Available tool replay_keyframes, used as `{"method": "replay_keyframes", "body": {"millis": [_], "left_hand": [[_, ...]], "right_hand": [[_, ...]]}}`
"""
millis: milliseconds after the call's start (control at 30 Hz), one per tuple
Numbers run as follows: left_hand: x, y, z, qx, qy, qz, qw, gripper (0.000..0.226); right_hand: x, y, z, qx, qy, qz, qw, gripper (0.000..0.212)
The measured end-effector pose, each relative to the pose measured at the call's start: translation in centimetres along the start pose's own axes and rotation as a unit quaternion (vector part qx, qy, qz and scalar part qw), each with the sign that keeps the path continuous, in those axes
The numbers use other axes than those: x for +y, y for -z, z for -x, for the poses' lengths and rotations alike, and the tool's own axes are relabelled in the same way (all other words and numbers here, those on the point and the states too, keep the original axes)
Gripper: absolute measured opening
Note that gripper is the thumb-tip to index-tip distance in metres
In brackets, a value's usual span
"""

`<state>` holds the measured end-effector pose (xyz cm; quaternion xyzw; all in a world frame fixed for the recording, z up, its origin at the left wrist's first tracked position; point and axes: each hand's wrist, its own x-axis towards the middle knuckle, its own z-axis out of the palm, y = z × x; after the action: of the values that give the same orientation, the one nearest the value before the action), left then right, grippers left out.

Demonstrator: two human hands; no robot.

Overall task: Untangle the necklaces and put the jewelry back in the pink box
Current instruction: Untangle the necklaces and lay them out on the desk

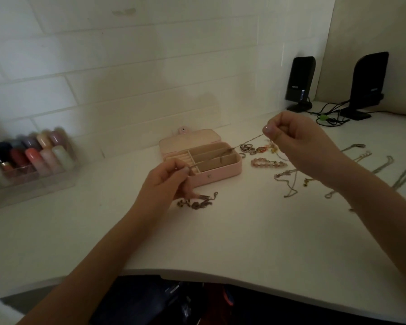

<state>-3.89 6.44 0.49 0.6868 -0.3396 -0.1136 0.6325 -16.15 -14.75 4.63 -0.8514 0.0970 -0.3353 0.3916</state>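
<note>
Stretching a thin chain over the open pink box | left hand pinches the low near end, right hand the high far end | long axis rises left-to-right | more necklaces lie on the bench, right of box.

1. White desk – curved front edge, set against a white brick wall.
2. Pink box – lid open, at centre rear of the surface.
3. Dark chain lies heaped just in front of the box.
4. Rings and a pink bead bracelet lie right of the box.
5. Thin necklaces are spread further right.
6. Clear organiser with nail polish bottles sits at far left.
7. Two black speakers with cables stand at rear right.
</note>
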Motion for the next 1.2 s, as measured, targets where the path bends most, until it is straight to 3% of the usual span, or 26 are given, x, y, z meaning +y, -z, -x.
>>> {"method": "replay_keyframes", "body": {"millis": [200,333,400,533,600,700,800,867,967,1100,1200], "left_hand": [[0.2,1.6,0.5,0.07,-0.047,-0.067,0.994,0.017],[-0.1,3.6,0.7,0.062,-0.058,-0.127,0.988,0.013],[-0.1,4.6,1.0,0.041,-0.097,-0.253,0.962,0.011],[-0.3,6.0,1.4,-0.028,-0.143,-0.473,0.869,0.009],[-0.3,6.1,1.5,-0.064,-0.138,-0.465,0.872,0.008],[0.2,5.7,1.6,-0.128,-0.098,-0.345,0.925,0.026],[0.3,4.5,1.3,-0.108,-0.103,-0.293,0.944,0.03],[0.2,3.2,1.1,-0.155,-0.095,-0.305,0.935,0.03],[-0.8,2.0,1.2,-0.261,-0.107,-0.387,0.878,0.042],[-1.4,3.6,2.0,-0.157,-0.142,-0.427,0.879,0.048],[-1.5,4.3,2.7,-0.143,-0.191,-0.502,0.831,0.048]], "right_hand": [[0.1,-0.4,0.3,-0.026,0.006,0.059,0.998,0.015],[0.2,-1.1,0.8,-0.111,0.0,0.13,0.985,0.013],[0.4,-1.5,1.0,-0.134,0.0,0.167,0.977,0.014],[0.5,-2.0,1.2,-0.153,0.014,0.219,0.964,0.017],[0.5,-1.9,1.2,-0.161,0.017,0.205,0.965,0.018],[0.5,-1.1,0.9,-0.21,0.002,0.135,0.968,0.02],[0.5,-0.8,0.8,-0.269,-0.015,0.106,0.957,0.017],[0.7,-1.0,1.0,-0.292,-0.016,0.112,0.95,0.017],[0.8,-1.0,1.0,-0.315,-0.025,0.121,0.941,0.019],[0.8,-0.6,0.8,-0.32,-0.05,0.096,0.941,0.017],[0.5,-1.0,1.1,-0.339,-0.057,0.052,0.938,0.017]]}}
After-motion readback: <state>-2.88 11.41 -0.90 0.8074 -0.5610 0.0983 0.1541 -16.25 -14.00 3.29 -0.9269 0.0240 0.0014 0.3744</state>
